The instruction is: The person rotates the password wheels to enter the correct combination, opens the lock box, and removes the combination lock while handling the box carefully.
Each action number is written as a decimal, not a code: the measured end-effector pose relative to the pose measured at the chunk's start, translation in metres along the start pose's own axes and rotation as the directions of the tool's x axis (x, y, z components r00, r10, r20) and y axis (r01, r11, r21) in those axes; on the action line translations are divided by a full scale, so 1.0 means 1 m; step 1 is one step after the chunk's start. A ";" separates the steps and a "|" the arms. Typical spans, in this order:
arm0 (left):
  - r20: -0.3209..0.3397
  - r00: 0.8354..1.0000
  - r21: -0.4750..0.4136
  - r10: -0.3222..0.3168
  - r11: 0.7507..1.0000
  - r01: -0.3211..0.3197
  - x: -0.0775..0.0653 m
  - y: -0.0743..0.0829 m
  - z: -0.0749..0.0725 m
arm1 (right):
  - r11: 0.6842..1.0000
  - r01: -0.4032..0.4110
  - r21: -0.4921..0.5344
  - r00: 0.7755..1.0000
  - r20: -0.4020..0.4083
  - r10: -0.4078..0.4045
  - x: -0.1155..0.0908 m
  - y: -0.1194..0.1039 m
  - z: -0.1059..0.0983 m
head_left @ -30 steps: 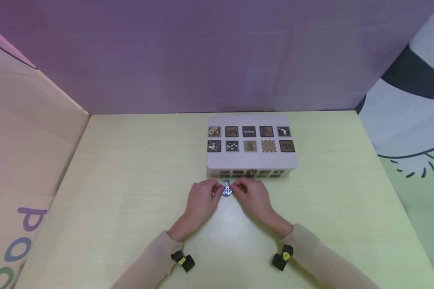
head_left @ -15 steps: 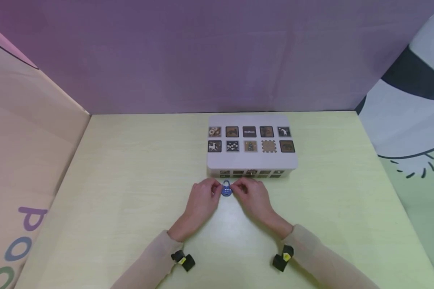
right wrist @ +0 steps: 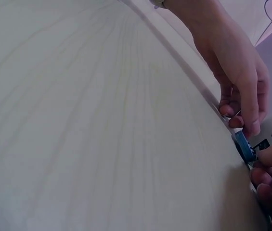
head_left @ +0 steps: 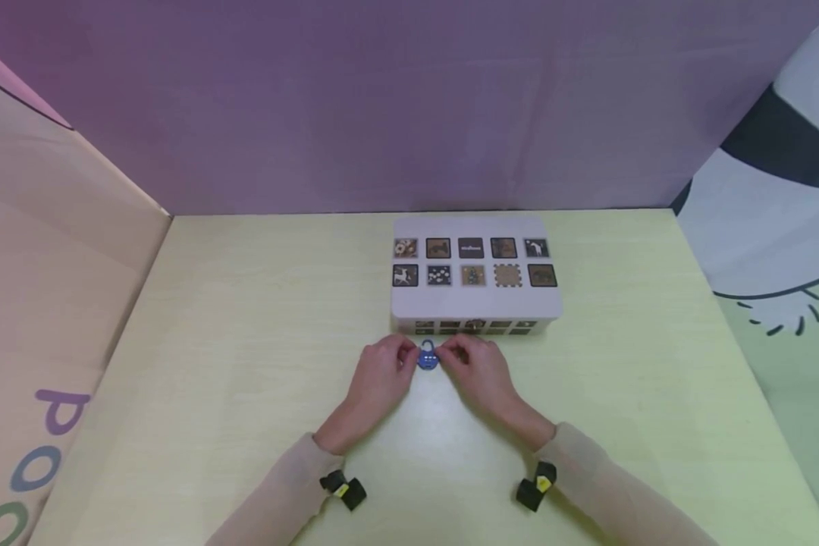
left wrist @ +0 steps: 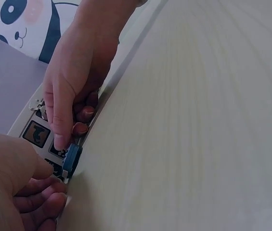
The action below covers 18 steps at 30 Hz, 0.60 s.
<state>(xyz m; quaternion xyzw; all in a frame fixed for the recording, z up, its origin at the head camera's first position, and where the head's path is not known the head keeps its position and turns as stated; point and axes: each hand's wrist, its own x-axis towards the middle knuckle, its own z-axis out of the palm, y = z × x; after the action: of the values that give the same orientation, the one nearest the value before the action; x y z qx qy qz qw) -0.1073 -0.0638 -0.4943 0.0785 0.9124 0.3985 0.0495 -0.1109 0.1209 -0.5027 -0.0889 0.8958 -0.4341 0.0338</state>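
Observation:
A small round blue padlock [head_left: 428,358] is between my two hands in the head view, its hook-shaped metal shackle pointing toward the box. My left hand [head_left: 381,371] pinches its left edge with thumb and fingertips. From the other side, my right hand [head_left: 481,373] pinches the right edge. In the left wrist view the padlock [left wrist: 71,159] is seen edge-on, close to the table. The right wrist view shows its blue rim [right wrist: 244,146] too. Just beyond the hands stands a closed white box [head_left: 476,303] with square pictures and a small metal clasp [head_left: 475,325] on its front.
The pale wooden table [head_left: 259,326] extends to both sides of the box. A purple panel [head_left: 355,114] rises at the back edge. Printed panels stand at the left [head_left: 61,288] and right [head_left: 778,250]. Each sleeve carries a black wrist device.
The padlock has turned over: its silvery face pointed up a second ago, and its blue side with small marks shows now. Both hands stay nearly in place.

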 end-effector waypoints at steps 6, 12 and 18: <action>-0.007 1.000 0.005 0.008 1.000 -0.008 0.000 0.000 -0.001 | 1.000 -0.004 0.007 1.000 0.003 0.004 0.000 0.002 0.000; -0.001 1.000 -0.005 0.006 1.000 -0.006 0.000 -0.001 -0.002 | 1.000 -0.010 0.025 1.000 0.017 0.010 0.000 0.002 -0.002; -0.001 1.000 -0.011 0.006 1.000 -0.006 -0.002 -0.003 -0.005 | 0.999 -0.019 0.042 0.999 0.043 0.018 -0.002 0.003 -0.004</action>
<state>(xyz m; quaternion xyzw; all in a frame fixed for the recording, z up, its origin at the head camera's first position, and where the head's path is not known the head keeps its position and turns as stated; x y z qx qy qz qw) -0.1066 -0.0696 -0.4935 0.0807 0.9100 0.4037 0.0485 -0.1101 0.1264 -0.5024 -0.0891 0.8862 -0.4508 0.0589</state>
